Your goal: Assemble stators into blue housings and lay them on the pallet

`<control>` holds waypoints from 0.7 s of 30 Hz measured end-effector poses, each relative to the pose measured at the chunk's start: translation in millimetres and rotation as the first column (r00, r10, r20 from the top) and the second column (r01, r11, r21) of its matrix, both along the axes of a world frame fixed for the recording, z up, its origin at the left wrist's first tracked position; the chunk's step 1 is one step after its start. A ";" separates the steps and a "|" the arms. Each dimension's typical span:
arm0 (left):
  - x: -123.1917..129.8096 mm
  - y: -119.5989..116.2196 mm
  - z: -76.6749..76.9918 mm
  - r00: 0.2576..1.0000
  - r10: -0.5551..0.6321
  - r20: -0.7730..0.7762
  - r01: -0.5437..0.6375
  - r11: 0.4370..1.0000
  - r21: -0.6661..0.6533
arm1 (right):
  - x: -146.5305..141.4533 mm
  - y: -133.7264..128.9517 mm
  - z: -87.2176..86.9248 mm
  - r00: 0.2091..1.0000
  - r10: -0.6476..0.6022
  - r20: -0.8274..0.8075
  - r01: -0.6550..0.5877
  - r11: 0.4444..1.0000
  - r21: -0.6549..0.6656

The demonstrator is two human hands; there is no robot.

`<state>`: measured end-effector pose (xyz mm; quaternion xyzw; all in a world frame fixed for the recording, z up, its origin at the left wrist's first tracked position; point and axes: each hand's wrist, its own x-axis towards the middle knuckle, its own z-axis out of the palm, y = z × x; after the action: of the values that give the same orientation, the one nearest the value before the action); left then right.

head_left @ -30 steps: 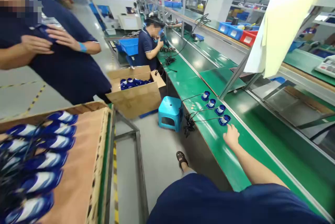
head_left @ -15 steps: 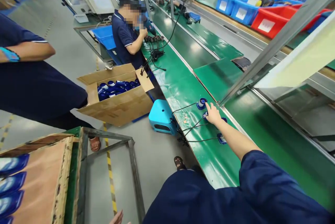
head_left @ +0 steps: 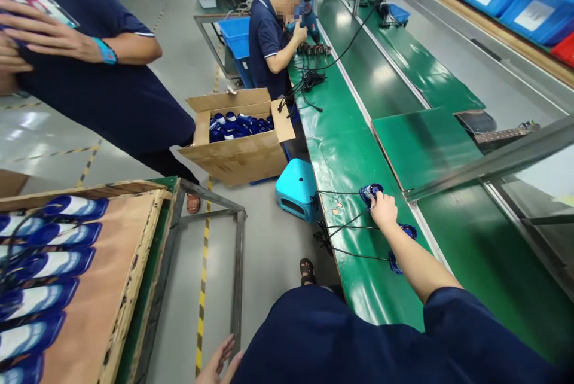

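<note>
My right hand [head_left: 384, 212] reaches over the green bench [head_left: 345, 160], its fingers closed on a blue round part [head_left: 370, 192] with a black cord. Closer to me, beside my forearm, lie two more blue corded parts, one at the forearm's far side [head_left: 408, 231] and one at its near side [head_left: 395, 262]. Black cords [head_left: 359, 254] run from the parts over the bench's left edge. At the bottom of the view, my left hand [head_left: 219, 363] hangs open over the floor with fingers apart and nothing in it.
On my left, a wooden-edged pallet [head_left: 130, 258] carries rows of blue-and-white parts beside a metal frame [head_left: 238, 264]. Ahead are a turquoise stool [head_left: 296, 189] and a cardboard box [head_left: 242, 162] of blue parts. One person stands at left; another works at the bench. A metal post [head_left: 488, 162] slants at right.
My right hand has closed around a blue part it was reaching toward. My left hand has come further into view. The view has swung left, showing more of the pallet.
</note>
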<state>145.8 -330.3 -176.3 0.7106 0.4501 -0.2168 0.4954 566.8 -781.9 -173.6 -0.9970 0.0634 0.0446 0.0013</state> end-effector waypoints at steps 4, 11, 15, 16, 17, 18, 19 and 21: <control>-5.5 -0.4 0.9 0.997 -0.045 0.066 0.041 0.997 0.067 | 0.8 2.7 5.4 0.995 0.100 -0.001 -0.099 0.994 0.033; -10.5 11.7 9.3 0.974 -0.139 0.179 0.115 0.984 0.137 | -34.4 52.1 49.3 0.889 0.455 0.051 -0.458 0.881 0.117; -16.0 10.9 1.6 0.959 -0.137 0.247 0.113 0.987 0.110 | -64.7 105.7 79.9 0.775 0.622 0.115 -0.632 0.763 0.133; -18.1 11.0 -0.2 0.958 -0.129 0.257 0.105 0.989 0.105 | -71.9 119.4 86.2 0.745 0.656 0.126 -0.668 0.732 0.137; -20.5 11.4 -1.6 0.957 -0.118 0.265 0.095 0.991 0.097 | -78.9 132.6 91.8 0.715 0.686 0.134 -0.699 0.701 0.140; -23.2 12.0 -2.5 0.957 -0.105 0.271 0.084 0.993 0.087 | -85.6 145.2 96.7 0.683 0.717 0.142 -0.730 0.667 0.145; -26.0 12.9 -2.7 0.956 -0.089 0.278 0.070 0.995 0.077 | -92.2 157.0 101.1 0.647 0.747 0.152 -0.762 0.630 0.152; -31.9 14.7 -0.7 0.954 -0.054 0.294 0.037 0.997 0.065 | -105.1 178.0 108.4 0.570 0.801 0.181 -0.821 0.548 0.161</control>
<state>113.9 -315.6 -177.1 0.7595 0.3609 -0.1061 0.5307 461.8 -603.9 -65.2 -0.9071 -0.4095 0.0041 0.0972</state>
